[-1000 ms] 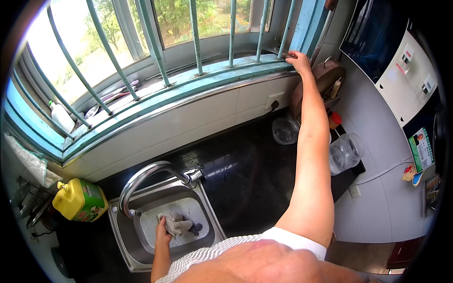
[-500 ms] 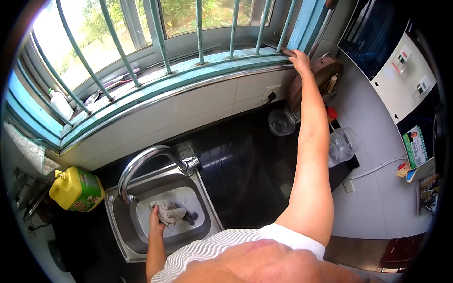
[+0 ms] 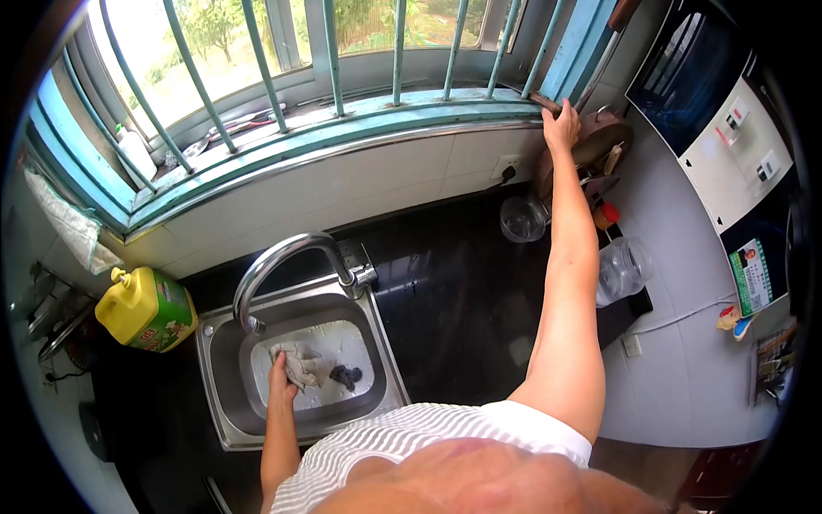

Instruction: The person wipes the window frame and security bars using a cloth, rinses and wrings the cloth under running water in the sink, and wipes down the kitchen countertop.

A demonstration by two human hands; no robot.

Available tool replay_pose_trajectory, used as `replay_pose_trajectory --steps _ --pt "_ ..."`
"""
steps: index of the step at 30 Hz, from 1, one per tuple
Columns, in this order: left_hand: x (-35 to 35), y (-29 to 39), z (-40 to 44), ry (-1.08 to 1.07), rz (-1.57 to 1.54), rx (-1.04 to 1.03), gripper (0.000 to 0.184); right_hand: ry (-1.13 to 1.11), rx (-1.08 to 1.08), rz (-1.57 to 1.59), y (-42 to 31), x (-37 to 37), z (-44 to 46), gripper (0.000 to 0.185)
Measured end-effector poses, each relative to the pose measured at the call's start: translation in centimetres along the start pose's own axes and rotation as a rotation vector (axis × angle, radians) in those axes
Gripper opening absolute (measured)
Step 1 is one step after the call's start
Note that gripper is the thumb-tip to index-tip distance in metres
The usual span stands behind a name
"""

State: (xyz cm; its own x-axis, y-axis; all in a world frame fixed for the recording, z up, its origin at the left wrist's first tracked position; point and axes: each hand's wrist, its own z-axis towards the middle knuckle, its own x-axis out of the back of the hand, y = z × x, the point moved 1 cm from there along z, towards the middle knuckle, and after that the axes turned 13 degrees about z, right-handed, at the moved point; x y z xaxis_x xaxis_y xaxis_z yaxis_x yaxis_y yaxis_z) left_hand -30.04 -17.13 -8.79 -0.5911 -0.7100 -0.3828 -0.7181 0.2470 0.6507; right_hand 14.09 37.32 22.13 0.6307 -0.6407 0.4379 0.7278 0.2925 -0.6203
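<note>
In the sink [image 3: 224, 403], my left hand [image 3: 280, 383] is closed on the edge of a wet, beige-grey cloth [image 3: 301, 367]. Beside the cloth lies a small dark, crumpled clump [image 3: 346, 376], in a pale basin or whitish water; which one I cannot tell. The chrome faucet [image 3: 287, 244] arches over the sink, left of its base. My right arm is stretched far out to the window ledge [image 3: 411, 118]. There my right hand [image 3: 562, 128] has its thumb and fingers around the end of a brown, wooden-looking piece [image 3: 545, 102], whose kind is unclear.
A yellow-green detergent jug [image 3: 150, 310] stands left of the sink. Beneath my right hand are round boards [image 3: 599, 146], a clear bowl [image 3: 522, 220] and a red-lidded jar [image 3: 606, 214]. A large clear jar [image 3: 623, 270] is right of my forearm. Blue bars [image 3: 399, 51] cross the window.
The view has shifted slightly. My right hand has drawn back a little from the ledge, still at the brown piece. The cloth has moved away from the dark clump, which shows more fully.
</note>
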Motion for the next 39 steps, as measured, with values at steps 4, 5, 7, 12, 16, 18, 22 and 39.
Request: replay_pose_trajectory --steps 4,5,7,12,16,18,22,39 --pt "0.2 0.0 0.1 -0.019 -0.027 0.020 0.030 0.198 0.367 0.159 0.6 -0.5 -2.5 0.042" --pt "0.4 -0.2 0.4 -0.037 -0.026 0.022 0.031 0.148 0.383 0.209 0.1 -0.5 -3.4 0.041" --pt "0.3 0.6 0.3 -0.066 0.005 0.018 0.031 0.065 0.431 0.284 -2.2 -0.1 -5.6 0.037" --pt "-1.3 2.2 -1.5 -0.002 0.066 0.003 0.031 -0.035 0.595 0.440 -9.0 -0.2 -9.2 0.030" --pt "-0.3 2.1 -0.8 -0.086 0.018 -0.015 0.030 -0.280 0.787 0.587 -17.2 1.8 -12.6 0.026" --pt "-0.2 2.0 -1.0 -0.002 0.144 -0.101 0.028 -0.358 0.910 0.598 -21.6 2.6 -14.6 0.024" --pt "-1.0 1.2 -3.1 -0.041 0.311 -0.142 0.027 -0.424 1.162 0.445 -29.0 -0.5 -16.1 0.015" --pt "-3.7 4.5 -1.7 -0.047 -0.178 -0.210 0.029 -0.388 0.916 -0.786 -35.7 -24.0 -12.1 0.049"
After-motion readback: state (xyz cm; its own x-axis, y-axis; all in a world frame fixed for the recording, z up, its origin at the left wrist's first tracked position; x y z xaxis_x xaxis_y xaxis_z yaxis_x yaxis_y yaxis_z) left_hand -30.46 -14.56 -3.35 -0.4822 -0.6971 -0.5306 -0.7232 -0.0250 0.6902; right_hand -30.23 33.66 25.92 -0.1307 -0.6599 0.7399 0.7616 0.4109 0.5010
